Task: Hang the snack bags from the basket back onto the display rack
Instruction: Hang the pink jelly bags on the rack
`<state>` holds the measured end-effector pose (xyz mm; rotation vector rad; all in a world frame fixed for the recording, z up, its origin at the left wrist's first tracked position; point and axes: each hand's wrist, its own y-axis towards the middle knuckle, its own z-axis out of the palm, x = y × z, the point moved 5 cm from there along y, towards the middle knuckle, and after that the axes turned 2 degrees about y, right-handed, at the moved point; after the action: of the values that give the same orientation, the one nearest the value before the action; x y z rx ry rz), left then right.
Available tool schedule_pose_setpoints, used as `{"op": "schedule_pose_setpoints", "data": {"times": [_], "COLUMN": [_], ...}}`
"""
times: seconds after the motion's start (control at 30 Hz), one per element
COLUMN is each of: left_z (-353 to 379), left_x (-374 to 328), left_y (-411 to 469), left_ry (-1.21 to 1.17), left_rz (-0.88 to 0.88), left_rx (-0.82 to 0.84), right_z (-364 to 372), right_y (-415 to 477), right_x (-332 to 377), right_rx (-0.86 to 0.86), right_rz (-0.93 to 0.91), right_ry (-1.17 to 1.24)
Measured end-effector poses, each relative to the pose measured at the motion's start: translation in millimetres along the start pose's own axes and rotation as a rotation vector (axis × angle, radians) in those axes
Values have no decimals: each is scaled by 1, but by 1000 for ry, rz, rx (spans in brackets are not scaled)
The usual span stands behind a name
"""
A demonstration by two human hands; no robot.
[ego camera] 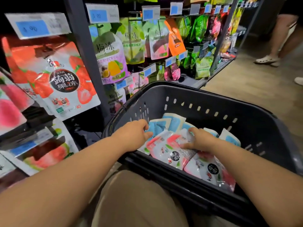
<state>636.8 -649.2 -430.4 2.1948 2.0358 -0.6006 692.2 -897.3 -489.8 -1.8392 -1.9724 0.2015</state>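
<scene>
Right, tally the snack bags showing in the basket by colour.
Blue-and-white snack bags: 4
Red-and-white snack bags: 2
Total: 6 showing in the basket. They overlap, so more may lie hidden beneath.

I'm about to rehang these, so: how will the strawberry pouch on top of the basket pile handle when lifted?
Likely floppy: the strawberry pouch looks crinkled where the right hand grips it. Probably slippery, given its glossy sheen. It looks filled, so it may sag from a top-edge grip.
</scene>
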Motion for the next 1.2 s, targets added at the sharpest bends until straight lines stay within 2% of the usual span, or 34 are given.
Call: {"op": "schedule_pose_setpoints", "data": {"times": [0.23,0.33,0.47,0.6,0.73,0.8,0.9,1.0,1.07,1.2], "left_z": [-1,-1,0,2,2,1,0,1,0,0], "left_x": [-3,-3,-3,-1,-2,-3,-2,-2,-2,-1], "left_y": [-3,-5,-6,-5,-4,-4,-5,-5,-5,-5], "left_ry": [-13,-22,-34,-34,-41,-44,-48,-51,-47,-48], "left_rz": [-13,-17,-21,-12,-14,-11,-12,-16,-15,-22], "left_rx": [10,8,14,18,26,26,17,17,15,10], "right_z": [-8,-9,-10,-16,-15,-12,-10,5,16,24], "right_y": [0,1,7,14,13,10,10,14,14,12], "right_x": [-8,-9,-12,-23,-29,-28,-13,3,4,5], "right_rx": [-9,-23,-134,-280,-319,-370,-389,-203,-98,-131], "right_rz": [144,141,156,291,387,345,93,-128,-143,-147], "right_ry": [5,33,285,569,550,558,276,94,104,6]}}
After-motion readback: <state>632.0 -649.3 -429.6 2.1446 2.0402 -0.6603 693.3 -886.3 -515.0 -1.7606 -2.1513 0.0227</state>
